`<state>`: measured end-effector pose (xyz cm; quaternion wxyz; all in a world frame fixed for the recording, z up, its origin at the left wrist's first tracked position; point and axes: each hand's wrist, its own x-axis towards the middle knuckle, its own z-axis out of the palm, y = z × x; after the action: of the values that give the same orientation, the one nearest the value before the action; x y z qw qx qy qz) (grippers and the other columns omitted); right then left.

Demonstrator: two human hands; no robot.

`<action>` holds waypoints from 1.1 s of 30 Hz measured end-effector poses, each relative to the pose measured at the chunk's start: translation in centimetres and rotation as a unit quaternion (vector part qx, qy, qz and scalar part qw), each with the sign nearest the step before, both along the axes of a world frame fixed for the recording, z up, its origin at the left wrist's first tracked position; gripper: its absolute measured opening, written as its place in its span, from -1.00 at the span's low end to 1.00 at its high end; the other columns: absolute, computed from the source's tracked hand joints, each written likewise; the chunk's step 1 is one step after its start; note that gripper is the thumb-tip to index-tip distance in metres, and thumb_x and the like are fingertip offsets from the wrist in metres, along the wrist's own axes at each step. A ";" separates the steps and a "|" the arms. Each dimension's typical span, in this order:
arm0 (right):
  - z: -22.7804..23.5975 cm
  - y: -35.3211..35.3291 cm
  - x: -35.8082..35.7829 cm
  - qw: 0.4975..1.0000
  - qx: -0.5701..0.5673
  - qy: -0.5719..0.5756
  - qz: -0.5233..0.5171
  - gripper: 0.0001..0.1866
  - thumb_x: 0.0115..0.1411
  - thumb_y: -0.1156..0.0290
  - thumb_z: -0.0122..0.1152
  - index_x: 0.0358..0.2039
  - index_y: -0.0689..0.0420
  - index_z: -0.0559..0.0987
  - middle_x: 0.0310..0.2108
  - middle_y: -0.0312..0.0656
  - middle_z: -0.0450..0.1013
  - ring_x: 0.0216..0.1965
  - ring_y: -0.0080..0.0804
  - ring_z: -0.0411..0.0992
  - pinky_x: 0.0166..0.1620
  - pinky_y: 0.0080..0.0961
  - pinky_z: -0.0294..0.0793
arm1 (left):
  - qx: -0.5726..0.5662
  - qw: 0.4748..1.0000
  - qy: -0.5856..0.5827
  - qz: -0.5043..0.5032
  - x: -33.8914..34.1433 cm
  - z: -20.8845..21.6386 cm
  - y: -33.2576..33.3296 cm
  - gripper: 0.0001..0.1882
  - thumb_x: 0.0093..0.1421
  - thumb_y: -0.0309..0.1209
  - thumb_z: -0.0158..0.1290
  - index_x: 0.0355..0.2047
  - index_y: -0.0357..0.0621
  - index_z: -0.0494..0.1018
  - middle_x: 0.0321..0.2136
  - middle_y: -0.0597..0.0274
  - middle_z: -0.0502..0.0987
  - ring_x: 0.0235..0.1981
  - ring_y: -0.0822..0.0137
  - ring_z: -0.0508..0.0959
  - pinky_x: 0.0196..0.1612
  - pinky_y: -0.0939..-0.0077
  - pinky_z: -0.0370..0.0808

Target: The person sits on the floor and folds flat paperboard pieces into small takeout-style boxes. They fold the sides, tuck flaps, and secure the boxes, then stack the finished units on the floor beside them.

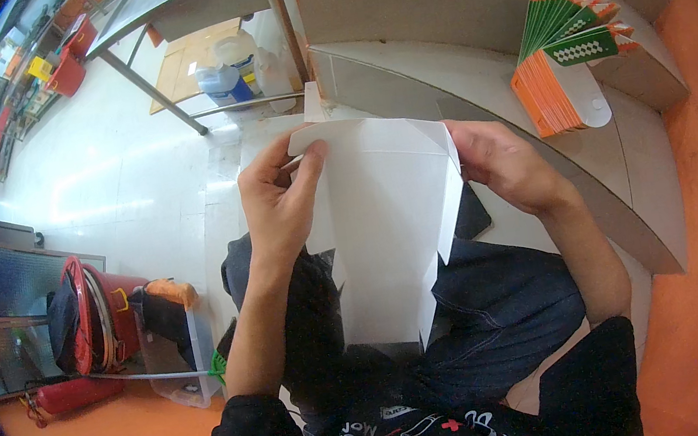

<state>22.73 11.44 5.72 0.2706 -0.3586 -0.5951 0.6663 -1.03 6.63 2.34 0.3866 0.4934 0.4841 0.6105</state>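
Note:
A white sheet of creased card [385,222], cut with flaps like an unfolded box, hangs over my lap between both hands. My left hand [281,187] pinches its upper left corner, thumb on the face toward me. At the upper right corner my right hand [505,160] grips the folded edge; some of its fingers are behind the card. Narrow flaps along the right side stand bent up from the main panel. The card's far side is hidden from me.
Stacked orange, green and white folded cartons [563,71] lie on the step at right. Blue and clear jugs [225,80] stand under a metal table [181,15]. At left are a red bucket [110,311], a fire extinguisher [77,395] and a clear plastic bin [174,329].

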 end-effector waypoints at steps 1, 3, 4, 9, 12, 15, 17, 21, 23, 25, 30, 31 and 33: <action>0.0 -0.1 0.0 0.999 -0.035 0.025 -0.019 -0.66 0.28 0.17 0.05 -0.30 0.24 0.51 -0.45 -0.40 0.40 -0.34 -0.67 0.35 -0.22 -0.65 0.36 | -0.003 1.000 -0.007 0.015 0.1 -0.1 0.0 -0.72 0.16 -0.60 0.06 -0.08 -0.37 0.47 -0.32 0.19 0.58 -0.28 0.45 0.57 -0.15 0.59 0.50; 0.1 -0.1 -0.1 0.990 -0.117 0.059 -0.059 -0.62 0.30 0.13 0.02 -0.37 0.24 0.50 -0.48 -0.42 0.36 -0.36 -0.67 0.33 -0.24 -0.65 0.36 | 0.042 0.998 0.050 0.026 0.2 -0.2 -0.1 -0.73 0.15 -0.61 0.07 -0.11 -0.36 0.49 -0.30 0.16 0.59 -0.28 0.45 0.57 -0.15 0.59 0.50; 0.0 -0.1 -0.2 0.993 -0.106 0.044 -0.039 -0.63 0.29 0.14 0.04 -0.35 0.25 0.52 -0.46 -0.40 0.39 -0.35 -0.67 0.34 -0.23 -0.65 0.36 | 0.060 0.995 0.079 0.027 0.2 -0.2 -0.2 -0.73 0.14 -0.62 0.08 -0.12 -0.36 0.50 -0.30 0.15 0.59 -0.28 0.45 0.57 -0.15 0.58 0.51; -0.7 0.1 -0.3 0.999 0.000 -0.010 0.047 -0.64 0.23 0.20 0.16 -0.24 0.31 0.58 -0.35 -0.28 0.52 -0.31 -0.65 0.41 -0.18 -0.63 0.40 | 0.081 0.975 0.207 -0.017 0.3 0.2 -0.3 -0.76 0.13 -0.56 0.10 -0.16 -0.33 0.54 -0.22 0.08 0.59 -0.19 0.33 0.56 -0.10 0.50 0.47; -1.3 0.4 -0.4 0.998 0.019 -0.055 0.003 -0.64 0.17 0.26 0.24 -0.18 0.32 0.59 -0.35 -0.23 0.55 -0.38 -0.62 0.44 -0.26 -0.63 0.43 | 0.080 0.984 0.123 -0.097 0.4 0.5 -0.3 -0.75 0.13 -0.49 0.12 -0.18 -0.34 0.55 -0.24 0.07 0.59 -0.19 0.30 0.57 -0.12 0.49 0.48; -1.6 0.7 -0.2 0.996 0.036 -0.076 -0.008 -0.66 0.16 0.28 0.25 -0.21 0.33 0.60 -0.40 -0.25 0.54 -0.43 -0.64 0.43 -0.32 -0.65 0.42 | 0.021 0.985 0.032 -0.170 0.3 0.7 -0.3 -0.71 0.14 -0.40 0.12 -0.17 -0.34 0.54 -0.26 0.06 0.60 -0.20 0.31 0.56 -0.14 0.50 0.49; -1.7 0.5 -0.2 0.995 0.042 -0.090 -0.008 -0.67 0.15 0.29 0.25 -0.22 0.33 0.61 -0.42 -0.27 0.54 -0.44 -0.65 0.42 -0.34 -0.65 0.41 | -0.045 0.981 0.020 -0.190 -0.1 0.8 -0.3 -0.68 0.16 -0.34 0.12 -0.17 -0.34 0.54 -0.28 0.06 0.59 -0.21 0.34 0.55 -0.15 0.50 0.47; -1.5 -0.1 -0.7 0.990 0.068 -0.120 0.008 -0.67 0.16 0.28 0.24 -0.24 0.33 0.62 -0.45 -0.30 0.51 -0.45 -0.67 0.39 -0.35 -0.66 0.39 | -0.172 0.953 0.049 -0.244 -0.6 0.7 -0.4 -0.65 0.15 -0.32 0.13 -0.17 -0.37 0.50 -0.35 0.21 0.56 -0.28 0.42 0.52 -0.17 0.51 0.43; -1.4 -0.2 -1.2 0.990 0.069 -0.123 0.022 -0.66 0.17 0.27 0.24 -0.23 0.33 0.61 -0.46 -0.32 0.51 -0.45 -0.67 0.38 -0.35 -0.66 0.38 | -0.156 0.962 0.062 -0.216 -0.4 0.4 -0.3 -0.75 0.09 -0.40 0.20 -0.30 -0.35 0.51 -0.41 0.24 0.57 -0.38 0.47 0.52 -0.29 0.61 0.42; -1.2 -0.3 -1.3 0.990 0.046 -0.127 0.040 -0.64 0.18 0.25 0.23 -0.20 0.33 0.59 -0.45 -0.32 0.50 -0.44 -0.67 0.37 -0.35 -0.66 0.38 | -0.186 0.963 0.093 -0.174 -0.2 0.1 -0.1 -0.81 0.07 -0.44 0.22 -0.37 -0.32 0.51 -0.45 0.24 0.57 -0.44 0.47 0.52 -0.32 0.63 0.41; -1.0 -0.3 -0.9 0.998 0.056 -0.020 0.012 -0.62 0.25 0.32 0.12 -0.01 0.32 0.48 -0.23 -0.20 0.50 -0.23 -0.63 0.42 -0.19 -0.66 0.41 | -0.141 0.983 0.022 -0.113 -1.1 -0.2 0.0 -0.91 0.04 -0.50 0.19 -0.44 -0.26 0.55 -0.56 0.23 0.56 -0.50 0.50 0.51 -0.32 0.61 0.41; -1.1 -0.4 -0.9 0.998 0.060 -0.004 0.008 -0.62 0.26 0.34 0.10 0.01 0.31 0.46 -0.21 -0.21 0.50 -0.22 -0.63 0.41 -0.19 -0.66 0.40 | -0.147 0.985 0.026 -0.088 -1.3 -0.2 0.0 -0.91 0.04 -0.50 0.18 -0.43 -0.27 0.55 -0.53 0.23 0.57 -0.49 0.49 0.51 -0.31 0.58 0.42; -1.6 -0.2 -1.0 0.984 0.159 -0.082 -0.009 -0.63 0.22 0.31 0.14 -0.06 0.32 0.50 -0.37 -0.20 0.51 -0.37 -0.63 0.39 -0.31 -0.61 0.38 | -0.130 0.990 0.031 -0.033 -1.3 -0.2 0.3 -0.90 0.05 -0.51 0.18 -0.41 -0.28 0.54 -0.46 0.22 0.59 -0.46 0.47 0.52 -0.29 0.52 0.44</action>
<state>21.74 11.22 4.17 0.2805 -0.3695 -0.7107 0.5289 -2.36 6.89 2.13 0.4521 0.4736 0.5548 0.5134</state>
